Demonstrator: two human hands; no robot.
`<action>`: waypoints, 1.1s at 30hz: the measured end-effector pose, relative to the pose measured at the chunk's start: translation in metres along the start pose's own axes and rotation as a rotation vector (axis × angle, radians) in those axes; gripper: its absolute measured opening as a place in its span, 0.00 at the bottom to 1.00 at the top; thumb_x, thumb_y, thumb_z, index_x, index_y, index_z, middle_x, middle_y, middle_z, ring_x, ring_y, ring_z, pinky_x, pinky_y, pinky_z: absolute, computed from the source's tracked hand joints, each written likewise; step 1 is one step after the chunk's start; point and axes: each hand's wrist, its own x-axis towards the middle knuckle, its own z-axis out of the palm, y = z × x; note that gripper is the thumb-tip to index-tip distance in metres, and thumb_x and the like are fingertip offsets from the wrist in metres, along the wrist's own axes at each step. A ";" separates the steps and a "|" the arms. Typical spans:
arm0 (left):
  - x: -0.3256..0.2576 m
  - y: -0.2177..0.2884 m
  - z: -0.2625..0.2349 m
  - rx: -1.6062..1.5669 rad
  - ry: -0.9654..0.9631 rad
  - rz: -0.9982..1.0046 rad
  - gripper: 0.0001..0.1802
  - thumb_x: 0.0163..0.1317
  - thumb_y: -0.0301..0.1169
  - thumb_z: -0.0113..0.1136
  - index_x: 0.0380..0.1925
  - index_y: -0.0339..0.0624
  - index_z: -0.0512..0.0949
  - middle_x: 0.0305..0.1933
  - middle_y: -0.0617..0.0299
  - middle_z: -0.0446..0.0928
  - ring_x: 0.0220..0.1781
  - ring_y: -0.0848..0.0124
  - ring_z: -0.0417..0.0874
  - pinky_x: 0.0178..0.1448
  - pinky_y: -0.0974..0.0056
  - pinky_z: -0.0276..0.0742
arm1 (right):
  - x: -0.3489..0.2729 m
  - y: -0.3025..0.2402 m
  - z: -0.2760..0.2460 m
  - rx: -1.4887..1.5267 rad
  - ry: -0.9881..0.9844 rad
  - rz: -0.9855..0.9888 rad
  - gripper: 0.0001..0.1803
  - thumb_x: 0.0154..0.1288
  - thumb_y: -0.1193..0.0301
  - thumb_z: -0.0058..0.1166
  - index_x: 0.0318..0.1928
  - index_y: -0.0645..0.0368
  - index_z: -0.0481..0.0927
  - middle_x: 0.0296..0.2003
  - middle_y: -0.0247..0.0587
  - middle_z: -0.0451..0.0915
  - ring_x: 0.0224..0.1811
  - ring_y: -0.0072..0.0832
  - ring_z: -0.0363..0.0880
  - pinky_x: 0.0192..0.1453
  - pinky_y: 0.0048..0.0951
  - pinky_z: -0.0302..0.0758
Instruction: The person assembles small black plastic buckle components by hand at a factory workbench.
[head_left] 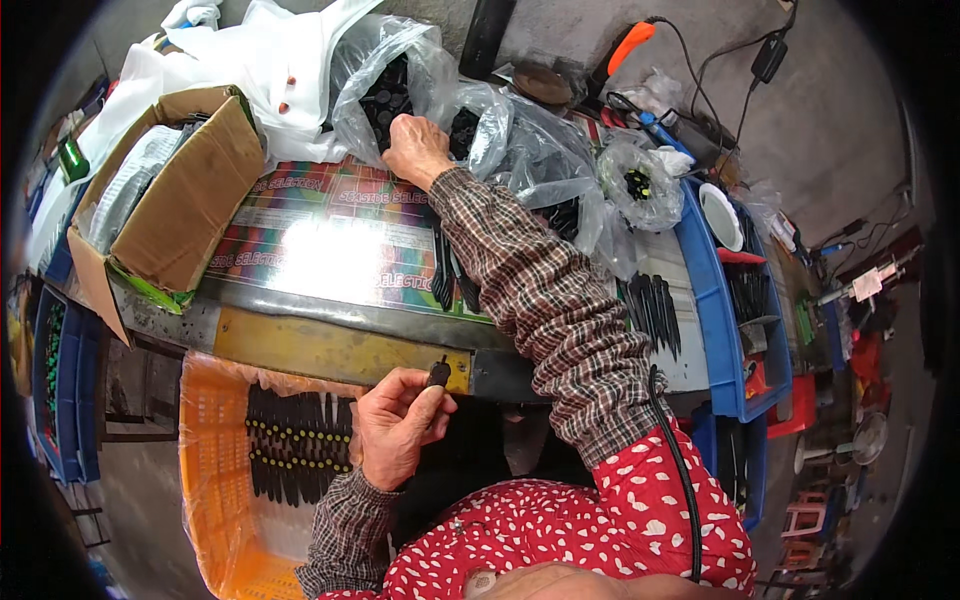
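My left hand (398, 425), low in front of the bench edge, pinches a small black plastic part (438, 374) with a thin tip pointing up. Across the bench, my right hand (417, 150) is closed at the mouth of a clear plastic bag (432, 65). Small black pieces (386, 102) fill that bag. Whatever the right fingers hold, if anything, is hidden. Under my left hand, an orange basket (215, 450) lined with clear plastic contains rows of black, slender handle-like pieces (290, 440) with yellow-green dots.
A cardboard box (190, 200) stands on the left of the bench. To the right are more plastic bags (545, 150), black slender pieces (652, 310) and a blue tray (715, 320). An orange-handled tool (630, 46) and cables (745, 100) lie at the back.
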 end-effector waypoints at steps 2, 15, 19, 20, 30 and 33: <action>0.000 0.000 0.001 0.009 0.002 0.004 0.04 0.64 0.25 0.54 0.36 0.35 0.72 0.26 0.57 0.79 0.18 0.78 0.73 0.18 0.78 0.60 | -0.001 0.000 0.000 0.075 -0.034 0.065 0.08 0.49 0.74 0.56 0.28 0.68 0.80 0.32 0.60 0.81 0.38 0.52 0.81 0.42 0.44 0.77; 0.000 0.001 0.000 0.007 0.012 -0.010 0.04 0.64 0.26 0.55 0.35 0.36 0.72 0.27 0.58 0.79 0.18 0.79 0.73 0.19 0.78 0.61 | -0.002 -0.017 0.011 0.137 0.073 0.129 0.08 0.47 0.74 0.56 0.25 0.69 0.79 0.29 0.60 0.80 0.34 0.51 0.82 0.39 0.44 0.77; 0.001 0.002 -0.003 -0.001 -0.003 -0.029 0.04 0.64 0.25 0.54 0.36 0.35 0.73 0.27 0.58 0.79 0.19 0.79 0.73 0.19 0.78 0.62 | 0.000 -0.015 0.009 0.153 0.092 0.155 0.10 0.46 0.74 0.55 0.26 0.70 0.81 0.30 0.64 0.79 0.36 0.55 0.80 0.42 0.45 0.76; 0.001 0.002 -0.004 -0.016 -0.014 -0.039 0.04 0.64 0.25 0.54 0.37 0.35 0.73 0.27 0.58 0.79 0.19 0.79 0.73 0.20 0.78 0.62 | 0.000 -0.015 0.009 0.156 0.124 0.165 0.10 0.46 0.73 0.54 0.26 0.70 0.80 0.29 0.64 0.79 0.35 0.56 0.80 0.43 0.45 0.76; 0.000 -0.001 -0.011 -0.043 -0.067 -0.017 0.05 0.64 0.25 0.55 0.39 0.35 0.73 0.29 0.57 0.80 0.21 0.79 0.74 0.21 0.78 0.64 | -0.005 -0.004 0.016 0.125 0.155 0.056 0.19 0.50 0.69 0.55 0.45 0.58 0.80 0.36 0.59 0.80 0.43 0.52 0.79 0.50 0.45 0.74; -0.001 0.000 -0.011 -0.054 -0.075 -0.030 0.05 0.65 0.24 0.55 0.39 0.35 0.73 0.30 0.57 0.80 0.22 0.79 0.74 0.22 0.78 0.65 | -0.005 -0.004 0.019 -0.072 0.166 -0.035 0.17 0.52 0.70 0.56 0.44 0.59 0.80 0.36 0.56 0.79 0.41 0.51 0.79 0.47 0.47 0.75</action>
